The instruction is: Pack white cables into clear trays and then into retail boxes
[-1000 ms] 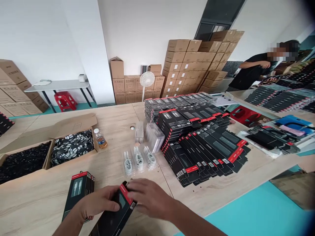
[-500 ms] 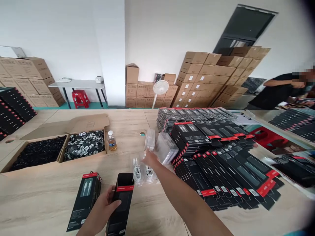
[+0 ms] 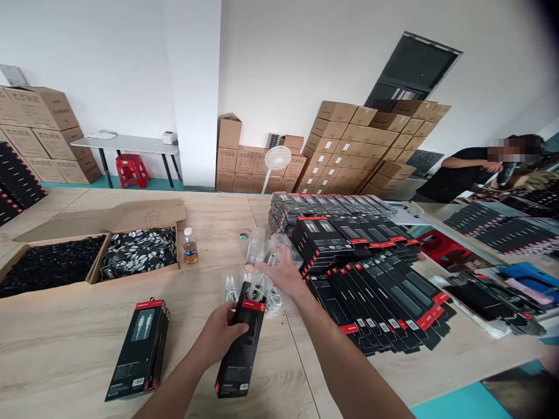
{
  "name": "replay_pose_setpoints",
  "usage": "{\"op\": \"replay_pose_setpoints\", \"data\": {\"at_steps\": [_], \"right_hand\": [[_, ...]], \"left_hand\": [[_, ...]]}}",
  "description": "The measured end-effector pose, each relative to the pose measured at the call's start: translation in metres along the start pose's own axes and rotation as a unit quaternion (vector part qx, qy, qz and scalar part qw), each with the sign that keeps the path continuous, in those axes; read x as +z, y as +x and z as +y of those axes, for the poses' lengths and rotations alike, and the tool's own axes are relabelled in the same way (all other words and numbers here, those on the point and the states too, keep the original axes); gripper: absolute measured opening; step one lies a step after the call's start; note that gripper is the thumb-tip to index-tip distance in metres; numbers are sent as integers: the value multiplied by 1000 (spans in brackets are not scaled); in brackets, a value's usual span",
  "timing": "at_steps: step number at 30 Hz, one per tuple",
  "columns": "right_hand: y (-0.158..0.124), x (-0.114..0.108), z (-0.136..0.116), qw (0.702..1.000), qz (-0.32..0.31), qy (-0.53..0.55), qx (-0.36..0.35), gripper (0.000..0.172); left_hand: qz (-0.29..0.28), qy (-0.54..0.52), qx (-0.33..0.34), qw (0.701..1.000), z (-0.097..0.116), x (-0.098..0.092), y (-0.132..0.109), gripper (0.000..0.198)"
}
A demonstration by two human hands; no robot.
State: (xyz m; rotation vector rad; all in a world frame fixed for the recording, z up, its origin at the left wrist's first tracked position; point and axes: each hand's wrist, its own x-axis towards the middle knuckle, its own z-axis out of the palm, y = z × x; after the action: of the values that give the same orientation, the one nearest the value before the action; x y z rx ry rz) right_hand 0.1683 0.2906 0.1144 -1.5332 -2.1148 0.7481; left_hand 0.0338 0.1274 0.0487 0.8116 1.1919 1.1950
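My left hand (image 3: 220,334) is closed around a black cardboard box (image 3: 239,364) with a red band, tilted with its open end up. My right hand (image 3: 285,272) grips a clear plastic tray (image 3: 271,255) by its upper part. A coiled white cable (image 3: 259,287) shows in the tray, right at the box's mouth. The tray's lower end seems to be inside the box, though the front panel hides it. Another coiled white cable (image 3: 230,288) lies behind the box, and more white cable (image 3: 274,300) lies to its right. Empty clear trays (image 3: 255,247) stand just beyond my right hand.
Closed cable boxes (image 3: 138,349) lie at left. Behind them are an open carton of black-and-white discs (image 3: 140,253), a carton of black pieces (image 3: 50,265) and a drink bottle (image 3: 190,247). Flat black boxes (image 3: 384,302) spread at right. A person (image 3: 458,171) works beyond.
My right hand has come back from the trays and now holds one with a cable at the box's mouth. My left hand has moved the box right and up. The view has shifted right.
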Motion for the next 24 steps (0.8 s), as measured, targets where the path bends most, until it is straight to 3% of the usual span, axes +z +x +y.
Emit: {"op": "replay_pose_setpoints", "data": {"at_steps": [2, 5, 8, 10, 13, 15, 18, 20, 24], "right_hand": [[-24, 0, -4, 999, -21, -16, -20, 66], [-64, 0, -2, 988, -76, -16, -135, 26], [-98, 1, 11, 982, -91, 34, -164, 24], [-117, 4, 23, 978, -114, 134, -114, 31], [-143, 14, 37, 945, -121, 303, -23, 50], [-159, 20, 43, 923, -107, 368, 20, 48], [-176, 22, 49, 912, -94, 397, 52, 30], [-182, 17, 51, 919, -68, 386, 32, 22], [-184, -1, 48, 940, 14, 338, -39, 10]], "left_hand": [[4, -33, 10, 999, 3, 6, 0, 37], [22, -83, 18, 996, 8, 11, -7, 43], [30, -97, 22, 995, 7, 17, -22, 59], [37, -99, 30, 994, 3, 23, -35, 74], [40, -89, 29, 995, -4, 33, -53, 87], [10, -66, 21, 998, -9, 37, -61, 80], [-28, -23, 4, 999, -18, 37, -64, 55], [-2, 15, 2, 1000, -23, 36, -58, 42], [56, 69, 63, 994, -23, 39, -40, 32]]}}
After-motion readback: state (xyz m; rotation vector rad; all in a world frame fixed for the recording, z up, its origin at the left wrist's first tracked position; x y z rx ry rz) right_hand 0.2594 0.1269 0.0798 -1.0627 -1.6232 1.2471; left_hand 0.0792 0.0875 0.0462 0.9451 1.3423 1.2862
